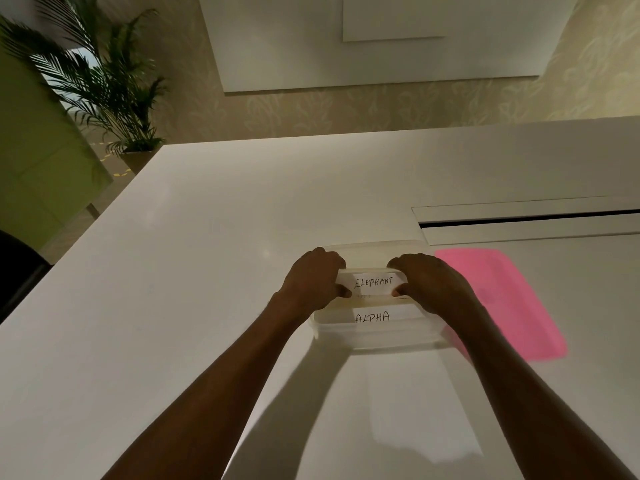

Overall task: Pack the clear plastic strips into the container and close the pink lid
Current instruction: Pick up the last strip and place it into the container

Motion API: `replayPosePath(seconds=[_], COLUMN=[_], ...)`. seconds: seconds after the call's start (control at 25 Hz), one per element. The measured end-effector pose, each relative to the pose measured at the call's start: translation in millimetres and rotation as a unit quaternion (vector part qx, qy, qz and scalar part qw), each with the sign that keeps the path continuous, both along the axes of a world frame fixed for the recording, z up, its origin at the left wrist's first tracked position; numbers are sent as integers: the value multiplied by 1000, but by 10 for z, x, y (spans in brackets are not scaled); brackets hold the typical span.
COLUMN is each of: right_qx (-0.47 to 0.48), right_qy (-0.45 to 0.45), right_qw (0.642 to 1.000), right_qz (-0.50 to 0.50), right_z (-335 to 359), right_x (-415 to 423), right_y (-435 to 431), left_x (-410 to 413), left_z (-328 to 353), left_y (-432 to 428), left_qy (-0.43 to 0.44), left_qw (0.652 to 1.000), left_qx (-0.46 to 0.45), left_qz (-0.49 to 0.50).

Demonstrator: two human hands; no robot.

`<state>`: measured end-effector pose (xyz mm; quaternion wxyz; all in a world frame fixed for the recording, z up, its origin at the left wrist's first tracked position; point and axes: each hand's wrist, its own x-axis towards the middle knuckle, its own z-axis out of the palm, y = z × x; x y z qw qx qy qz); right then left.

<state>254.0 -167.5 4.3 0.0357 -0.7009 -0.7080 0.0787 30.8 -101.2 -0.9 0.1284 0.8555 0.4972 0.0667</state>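
Right of centre on the table [207, 271] stands the clear container [381, 342], with a strip marked ALPHA [373, 317] lying in its near part. Just behind that, the left hand [313, 282] and right hand [429, 285] each pinch one end of the strip marked ELEPHANT [374, 283], low over the opening, so packing is under way. Next, I judge, this strip wants lowering flat behind ALPHA, then releasing. The pink lid [502, 299] lies just beside the container's right side, not yet on. A plant [104, 81] stands beyond the far left corner.
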Motion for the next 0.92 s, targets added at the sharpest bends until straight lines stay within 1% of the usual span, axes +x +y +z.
replayPosePath(seconds=[0.12, 0.24, 0.32, 0.36, 0.4, 0.48, 0.52, 0.56, 0.6, 0.64, 0.72, 0.8, 0.92], right_qx=[0, 0, 3, 8, 20, 43, 33, -1, -50, -100, -154, -152, -130], right_qy=[-12, -6, -4, 10, 39, 145, 176, 172, 131, 68, -55, -111, -143], right_qw=[1000, 1000, 1000, 1000, 999, 988, 983, 984, 989, 991, 984, 979, 978], right_qz=[1, -3, 4, 13, 24, 35, 34, 38, 44, 53, 75, 74, 75], right_z=[-7, -5, -27, -26, -15, 52, 99, 143, 170, 169, 134, 129, 158], right_x=[2, 15, 36, 45, 50, 80, 108, 127, 131, 118, 58, 0, -47], right_y=[-4, -26, -34, -29, -23, -8, -3, -3, -9, -16, -32, -29, 1], left_x=[15, 36, 31, 30, 26, -2, -22, -39, -48, -37, 43, 162, 256], left_z=[-78, -87, -63, -38, 3, 91, 130, 167, 190, 192, 158, 111, 64], left_y=[25, 27, 10, -4, -25, -74, -91, -106, -115, -112, -102, -114, -105], left_qy=[33, 130, 164, 162, 141, 65, 44, 44, 64, 92, 140, 158, 162], left_qw=[999, 986, 979, 979, 984, 995, 996, 993, 990, 986, 981, 979, 979], left_qx=[16, 73, 89, 87, 75, 12, -27, -60, -80, -87, -76, -55, -43], left_qz=[-18, -69, -86, -88, -83, -69, -75, -89, -101, -109, -112, -116, -119])
